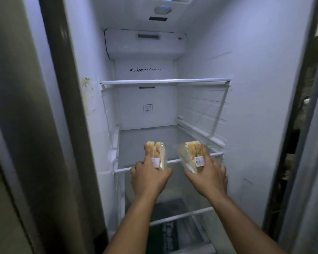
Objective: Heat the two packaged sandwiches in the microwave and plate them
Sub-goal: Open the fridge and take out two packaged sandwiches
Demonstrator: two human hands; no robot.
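Holding: I have my left hand gripping the left sandwich and my right hand gripping the right sandwich, fingers curled round each pack, both just above the front rail of the fridge shelf.
Slip risk: film wrap looks slick; I judge a loose hold could drop a pack into the fridge.
Snag risk: a pack could catch the shelf rail on the way out.
Right pack: tilted and blurred.
Look: pale bread halves upright in clear wrap, white label facing me on each.

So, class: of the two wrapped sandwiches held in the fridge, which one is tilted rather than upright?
The sandwich in the right hand, leans left. The sandwich in the left hand, stands upright.
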